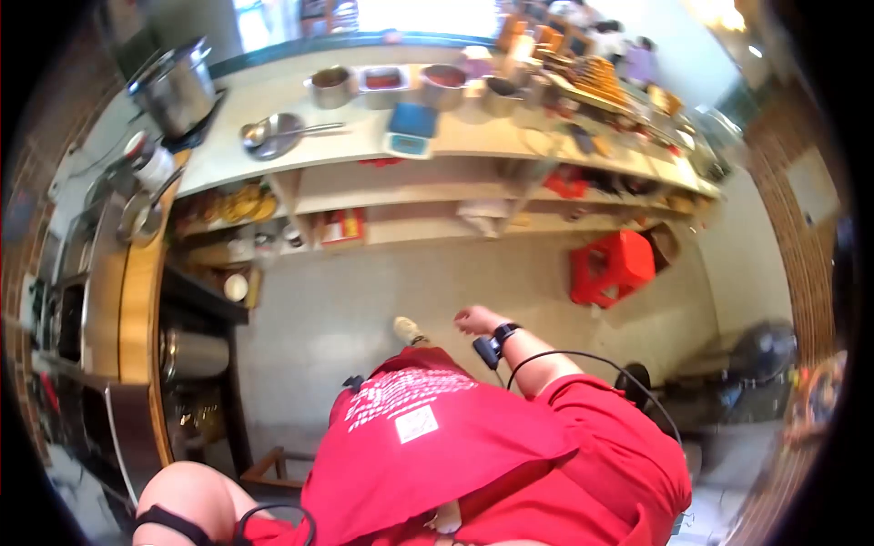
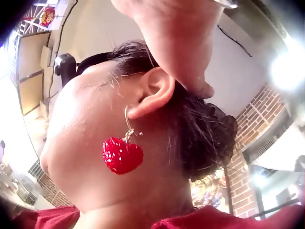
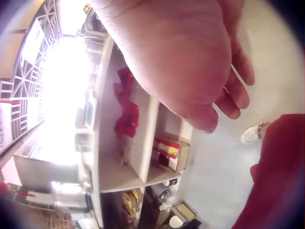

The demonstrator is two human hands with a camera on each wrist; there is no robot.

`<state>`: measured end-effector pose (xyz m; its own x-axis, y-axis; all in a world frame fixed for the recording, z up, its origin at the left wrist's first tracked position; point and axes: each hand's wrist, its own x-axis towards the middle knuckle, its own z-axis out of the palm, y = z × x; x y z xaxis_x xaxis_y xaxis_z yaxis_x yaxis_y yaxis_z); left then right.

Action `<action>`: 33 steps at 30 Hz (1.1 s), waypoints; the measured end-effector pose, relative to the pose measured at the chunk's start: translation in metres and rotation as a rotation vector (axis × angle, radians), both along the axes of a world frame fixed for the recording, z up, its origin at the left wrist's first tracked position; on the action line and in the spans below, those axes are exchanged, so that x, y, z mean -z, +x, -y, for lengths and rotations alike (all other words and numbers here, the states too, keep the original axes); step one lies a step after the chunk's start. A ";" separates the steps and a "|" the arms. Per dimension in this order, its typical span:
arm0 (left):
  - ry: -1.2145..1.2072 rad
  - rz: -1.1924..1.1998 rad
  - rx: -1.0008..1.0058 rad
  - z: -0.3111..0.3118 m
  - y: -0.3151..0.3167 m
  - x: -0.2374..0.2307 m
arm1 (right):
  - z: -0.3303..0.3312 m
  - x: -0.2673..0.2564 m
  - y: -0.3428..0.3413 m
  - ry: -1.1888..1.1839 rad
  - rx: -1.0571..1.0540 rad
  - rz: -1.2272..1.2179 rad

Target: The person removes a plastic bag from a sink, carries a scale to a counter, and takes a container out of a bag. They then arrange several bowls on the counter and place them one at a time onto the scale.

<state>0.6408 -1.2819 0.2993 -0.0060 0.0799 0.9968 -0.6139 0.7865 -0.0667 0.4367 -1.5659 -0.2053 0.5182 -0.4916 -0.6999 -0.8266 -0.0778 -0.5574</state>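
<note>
In the left wrist view, my left hand point(image 2: 178, 43) is raised to the head, over the dark hair point(image 2: 200, 124) just behind the ear point(image 2: 157, 93). The thumb tip rests at the hair, and the other fingers are hidden. A red heart-shaped beaded earring point(image 2: 122, 155) hangs from the ear. The left hand is outside the head view. My right hand point(image 1: 475, 319) hangs above the floor in front of the body, with a black wrist device point(image 1: 496, 341) behind it. In the right wrist view its fingers point(image 3: 237, 93) are loosely bent and hold nothing.
A long counter point(image 1: 309, 146) ahead carries a blue scale point(image 1: 412, 127), metal containers point(image 1: 331, 87) and a ladle on a round lid point(image 1: 273, 136). A red stool point(image 1: 612, 267) stands at right. A stockpot point(image 1: 177, 91) is at the left corner, beside a wooden-edged worktop point(image 1: 141, 309).
</note>
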 end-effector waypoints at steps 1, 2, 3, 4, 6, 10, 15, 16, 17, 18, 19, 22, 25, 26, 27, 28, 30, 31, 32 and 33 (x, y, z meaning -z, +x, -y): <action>-0.002 -0.005 -0.057 0.022 0.004 0.002 | 0.032 0.003 0.014 -0.014 0.018 0.064; -0.006 -0.023 -0.109 0.044 0.009 0.003 | 0.072 0.003 0.031 -0.023 -0.021 0.056; -0.006 -0.042 -0.145 0.068 0.014 0.001 | 0.106 0.005 0.047 -0.025 0.043 0.108; -0.007 -0.053 -0.184 0.092 0.020 -0.002 | 0.130 0.006 0.062 -0.021 0.128 0.163; -0.017 -0.078 -0.271 0.138 0.031 -0.004 | 0.186 -0.005 0.099 0.000 0.258 0.283; 0.000 -0.167 -0.575 0.209 0.051 -0.018 | 0.278 -0.016 0.169 0.086 0.580 0.578; -0.027 -0.339 -0.710 0.249 0.088 0.000 | 0.345 0.030 0.231 0.114 0.853 0.724; -0.023 -0.389 -0.459 0.246 0.102 0.015 | 0.341 0.011 0.238 0.239 0.976 0.704; 0.194 -0.312 -0.503 0.234 0.117 0.029 | 0.344 0.023 0.243 0.284 1.040 0.754; 0.303 -0.321 -0.529 0.230 0.127 0.040 | 0.347 0.029 0.243 0.300 1.024 0.783; 0.413 -0.329 -0.554 0.227 0.134 0.051 | 0.345 0.031 0.245 0.282 1.053 0.775; 0.572 -0.502 -0.643 0.203 0.141 0.079 | 0.340 0.020 0.250 0.426 1.184 0.862; 0.634 -0.661 -0.755 0.174 0.140 0.099 | 0.342 0.008 0.245 0.476 1.007 0.980; 0.596 -0.753 -0.754 0.162 0.138 0.107 | 0.345 0.011 0.244 0.437 0.952 0.996; 0.550 -0.847 -0.756 0.151 0.136 0.115 | 0.349 0.012 0.243 0.434 0.971 0.990; 0.535 -0.860 -0.783 0.144 0.134 0.120 | 0.350 0.012 0.243 0.398 1.009 0.968; 0.552 -0.886 -0.730 0.129 0.125 0.129 | 0.356 0.015 0.238 0.317 0.992 0.915; 0.518 -0.906 -0.788 0.131 0.119 0.129 | 0.357 0.015 0.235 0.284 0.959 0.916; 0.546 -0.898 -0.823 0.126 0.111 0.129 | 0.360 0.022 0.231 0.261 0.919 0.875; 0.583 -0.924 -0.868 0.116 0.103 0.130 | 0.350 0.008 0.232 0.268 0.928 0.951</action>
